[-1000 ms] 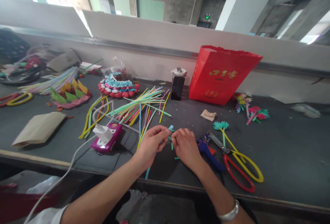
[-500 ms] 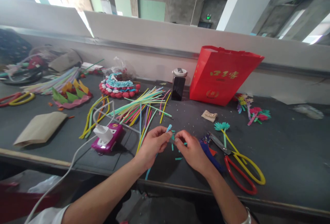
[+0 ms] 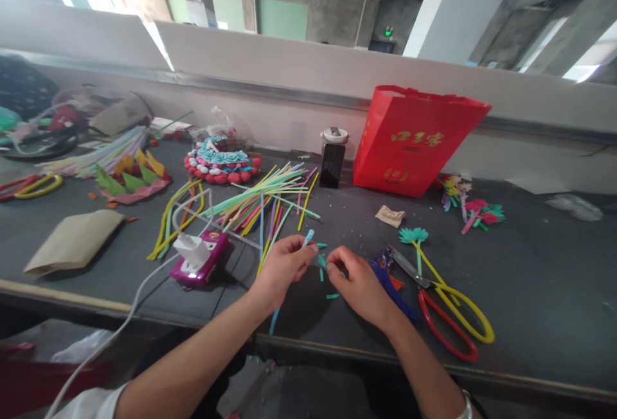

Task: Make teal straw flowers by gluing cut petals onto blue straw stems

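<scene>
My left hand [image 3: 281, 269] is closed round a light blue straw [image 3: 307, 236] whose top pokes out above my fingers and whose lower end shows below my wrist. My right hand [image 3: 359, 284] pinches a small teal piece right beside it, over the dark table [image 3: 530, 277]. Small teal cut bits [image 3: 332, 295] lie between and under my hands. A teal paper flower on a yellow stem [image 3: 413, 235] lies just right of my right hand.
Red and yellow-handled scissors [image 3: 453, 316] lie at the right. A spread of coloured straws [image 3: 265, 200] and a pink glue gun [image 3: 200, 258] with a white cord sit at the left. A red bag [image 3: 414, 139], a phone [image 3: 331, 163] and finished flowers [image 3: 475, 208] stand behind.
My hands have drawn slightly apart. The blue straw's tip has risen and tilted left in my left hand, and my right hand has shifted a little right and down.
</scene>
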The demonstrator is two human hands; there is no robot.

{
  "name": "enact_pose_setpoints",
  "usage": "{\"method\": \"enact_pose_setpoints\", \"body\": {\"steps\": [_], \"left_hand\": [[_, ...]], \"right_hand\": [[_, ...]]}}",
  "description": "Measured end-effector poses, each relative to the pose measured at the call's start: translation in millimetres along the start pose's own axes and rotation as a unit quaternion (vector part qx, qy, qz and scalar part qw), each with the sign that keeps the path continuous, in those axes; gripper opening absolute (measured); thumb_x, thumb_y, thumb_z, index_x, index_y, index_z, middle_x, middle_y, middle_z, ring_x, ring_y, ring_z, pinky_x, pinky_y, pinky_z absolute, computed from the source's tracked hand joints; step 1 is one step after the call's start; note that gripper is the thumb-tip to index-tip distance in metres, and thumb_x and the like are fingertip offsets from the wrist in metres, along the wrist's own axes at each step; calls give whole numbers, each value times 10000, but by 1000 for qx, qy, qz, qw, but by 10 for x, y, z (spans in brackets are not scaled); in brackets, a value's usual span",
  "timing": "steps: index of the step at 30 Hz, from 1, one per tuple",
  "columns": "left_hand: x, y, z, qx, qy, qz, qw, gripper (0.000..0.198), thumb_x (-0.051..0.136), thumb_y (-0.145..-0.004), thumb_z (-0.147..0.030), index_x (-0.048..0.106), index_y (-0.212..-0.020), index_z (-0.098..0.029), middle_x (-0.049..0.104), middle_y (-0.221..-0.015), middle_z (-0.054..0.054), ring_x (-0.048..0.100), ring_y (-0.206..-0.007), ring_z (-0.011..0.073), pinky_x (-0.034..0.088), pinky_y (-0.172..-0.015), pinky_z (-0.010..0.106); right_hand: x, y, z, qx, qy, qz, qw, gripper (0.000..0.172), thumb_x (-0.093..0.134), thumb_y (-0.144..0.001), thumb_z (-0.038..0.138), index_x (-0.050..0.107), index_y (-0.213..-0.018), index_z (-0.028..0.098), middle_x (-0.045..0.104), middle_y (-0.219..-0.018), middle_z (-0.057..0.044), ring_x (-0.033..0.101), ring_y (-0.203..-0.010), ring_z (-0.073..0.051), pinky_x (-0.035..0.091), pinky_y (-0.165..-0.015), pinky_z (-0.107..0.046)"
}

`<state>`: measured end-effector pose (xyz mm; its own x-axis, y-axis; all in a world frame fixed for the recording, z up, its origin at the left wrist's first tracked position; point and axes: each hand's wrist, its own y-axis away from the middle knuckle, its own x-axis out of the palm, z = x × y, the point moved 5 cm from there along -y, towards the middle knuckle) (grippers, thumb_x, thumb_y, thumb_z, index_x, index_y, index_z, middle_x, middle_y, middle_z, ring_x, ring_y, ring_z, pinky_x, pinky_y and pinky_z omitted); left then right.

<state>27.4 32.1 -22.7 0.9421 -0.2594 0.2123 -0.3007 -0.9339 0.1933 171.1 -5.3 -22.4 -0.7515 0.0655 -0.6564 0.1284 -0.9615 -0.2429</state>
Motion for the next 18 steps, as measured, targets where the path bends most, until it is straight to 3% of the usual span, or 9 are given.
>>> {"method": "enact_pose_setpoints", "body": {"steps": [5,13,18], "left_hand": [[60,20,55,-8,-29,28,999,282,751,-678,-371,572,-717,-156,405,-527,-84,296,-423,37,148,-401,195],[-60,-16,-40,29,-6,-31,999,282,751,-683,-373,575,-670,-152,391,-490,-83,286,-401,33,159,-400,197],[-24,-14,48,10,16,-7,1000,280,741,-710,-371,568,-692,-151,420,-519,-74,292,-404,27,147,-395,192]], "right_hand": [[-6,-6,21,0,4,3,1000,88,477,-890,193,539,-830,214,621,-796,-3,582,-774,-160,448,-734,-275],[-3,13,55,-34,90,-5,995,122,487,-842,109,551,-825,212,624,-815,-21,568,-821,-190,444,-782,-323],[-44,13,67,-21,7,-41,999,175,573,-858,201,613,-1027,218,676,-992,-44,601,-957,-200,460,-878,-347]]}}
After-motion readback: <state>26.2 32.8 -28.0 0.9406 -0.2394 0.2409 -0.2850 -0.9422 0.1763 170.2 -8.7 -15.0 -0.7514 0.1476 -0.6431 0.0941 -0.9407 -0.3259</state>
